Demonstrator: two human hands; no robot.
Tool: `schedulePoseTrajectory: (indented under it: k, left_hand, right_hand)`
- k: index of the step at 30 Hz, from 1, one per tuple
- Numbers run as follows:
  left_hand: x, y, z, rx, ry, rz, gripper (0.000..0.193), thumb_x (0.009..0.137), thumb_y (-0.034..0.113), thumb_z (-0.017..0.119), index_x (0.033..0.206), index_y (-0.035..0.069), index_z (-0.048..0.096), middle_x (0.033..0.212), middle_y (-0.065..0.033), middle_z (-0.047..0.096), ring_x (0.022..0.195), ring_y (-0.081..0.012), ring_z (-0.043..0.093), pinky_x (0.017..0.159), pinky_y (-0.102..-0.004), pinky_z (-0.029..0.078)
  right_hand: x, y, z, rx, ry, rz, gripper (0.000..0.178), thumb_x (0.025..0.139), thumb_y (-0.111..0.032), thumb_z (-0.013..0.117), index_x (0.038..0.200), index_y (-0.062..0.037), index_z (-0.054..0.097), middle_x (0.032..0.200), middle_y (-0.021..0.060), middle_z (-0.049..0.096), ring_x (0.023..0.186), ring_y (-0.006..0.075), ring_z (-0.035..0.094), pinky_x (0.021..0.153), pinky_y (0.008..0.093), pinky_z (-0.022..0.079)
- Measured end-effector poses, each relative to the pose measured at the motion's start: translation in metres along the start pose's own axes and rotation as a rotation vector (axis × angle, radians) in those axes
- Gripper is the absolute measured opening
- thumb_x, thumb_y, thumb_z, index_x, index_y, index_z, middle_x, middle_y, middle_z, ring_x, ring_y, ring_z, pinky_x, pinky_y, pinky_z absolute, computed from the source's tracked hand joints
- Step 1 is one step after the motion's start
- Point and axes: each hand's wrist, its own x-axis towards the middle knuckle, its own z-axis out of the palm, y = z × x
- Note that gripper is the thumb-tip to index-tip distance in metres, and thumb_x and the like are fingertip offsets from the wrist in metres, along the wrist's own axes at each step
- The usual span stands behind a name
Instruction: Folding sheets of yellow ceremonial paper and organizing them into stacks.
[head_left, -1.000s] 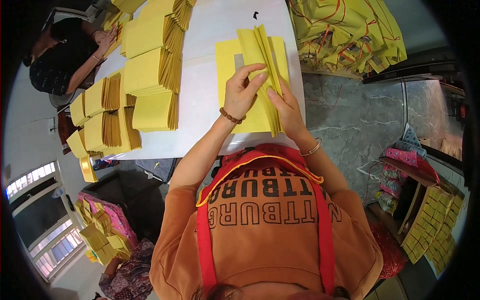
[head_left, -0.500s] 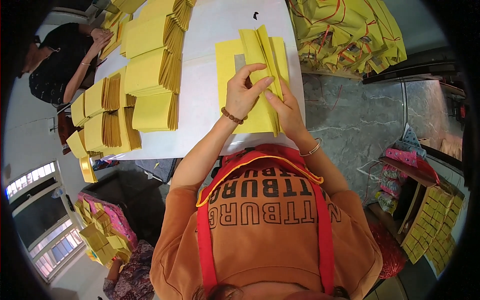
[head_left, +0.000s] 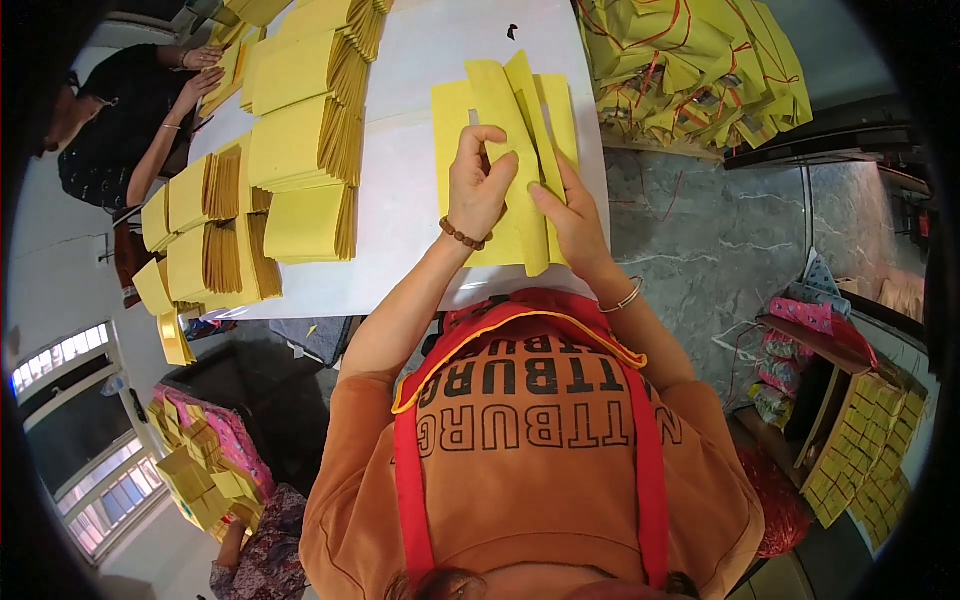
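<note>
A folded yellow paper sheet (head_left: 512, 215) stands partly raised along its length, with upright flaps, on top of flat yellow paper (head_left: 452, 110) at the table's near right. My left hand (head_left: 478, 185), with a brown bead bracelet at its wrist, is over the left flap. Its index finger is curled and its thumb stands apart from it, with nothing visible between them; the other fingers are hidden. My right hand (head_left: 575, 222) grips the right side of the folded paper, thumb on top and fingers partly behind it. A grey patch shows beside my left index finger.
Several stacks of folded yellow paper (head_left: 290, 150) line the table's left side. Yellow bundles with red ties (head_left: 690, 70) are heaped beyond the right edge. A small black scrap (head_left: 512, 32) lies on the white table (head_left: 400, 200). At the far left a co-worker (head_left: 120, 130) handles yellow paper.
My left thumb has drawn back to the left, off the fold. The left flap has spread leftward, widening the gap between the flaps. My right hand has barely moved.
</note>
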Motion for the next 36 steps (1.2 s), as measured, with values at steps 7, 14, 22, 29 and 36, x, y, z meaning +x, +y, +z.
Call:
schedulePoseTrajectory:
  k: [7, 14, 22, 29, 36]
  left_hand:
    - [0.006, -0.006, -0.008, 0.082, -0.109, 0.043, 0.029, 0.08, 0.008, 0.062, 0.108, 0.004, 0.06, 0.082, 0.0003, 0.053, 0.067, -0.0062, 0.044, 0.057, -0.0207, 0.036]
    - [0.004, -0.01, -0.005, 0.168, -0.075, 0.07, 0.033, 0.075, 0.02, 0.073, 0.102, 0.004, 0.063, 0.086, -0.0018, 0.058, 0.067, -0.0083, 0.046, 0.058, -0.0227, 0.038]
    - [0.005, -0.002, -0.005, 0.219, -0.101, 0.093, 0.036, 0.074, 0.017, 0.074, 0.103, 0.002, 0.06, 0.095, -0.0036, 0.06, 0.082, -0.0087, 0.053, 0.068, -0.0216, 0.043]
    - [0.003, -0.002, -0.006, 0.013, -0.114, 0.007, 0.032, 0.077, 0.013, 0.072, 0.105, 0.003, 0.06, 0.091, -0.0001, 0.058, 0.075, -0.005, 0.05, 0.061, -0.0191, 0.04]
    - [0.003, -0.01, -0.013, 0.043, -0.086, -0.124, 0.019, 0.081, 0.011, 0.066, 0.097, 0.006, 0.059, 0.064, 0.0064, 0.045, 0.055, -0.0005, 0.036, 0.047, -0.0183, 0.03]
  right_hand:
    - [0.002, 0.008, -0.001, -0.375, -0.025, -0.094, 0.055, 0.09, -0.009, 0.049, 0.137, 0.005, 0.025, 0.132, 0.011, 0.04, 0.12, 0.015, 0.039, 0.1, 0.0267, 0.031]
    - [0.002, 0.01, 0.001, -0.503, -0.01, -0.209, 0.06, 0.086, -0.018, 0.053, 0.133, 0.0093, 0.028, 0.132, 0.0227, 0.037, 0.125, 0.0308, 0.036, 0.104, 0.0348, 0.027]
    - [0.0, 0.006, 0.003, -0.642, -0.059, -0.231, 0.066, 0.085, -0.017, 0.054, 0.136, 0.0081, 0.021, 0.137, 0.023, 0.03, 0.13, 0.0312, 0.028, 0.106, 0.0348, 0.024]
    - [-0.002, -0.004, 0.003, -0.23, -0.146, -0.064, 0.07, 0.086, -0.02, 0.054, 0.14, 0.0048, 0.016, 0.14, 0.016, 0.027, 0.13, 0.0227, 0.027, 0.105, 0.0312, 0.024]
    - [-0.001, -0.006, 0.003, 0.114, 0.013, 0.082, 0.053, 0.092, -0.019, 0.043, 0.137, 0.0037, 0.026, 0.134, 0.0111, 0.037, 0.123, 0.0168, 0.035, 0.102, 0.0287, 0.028]
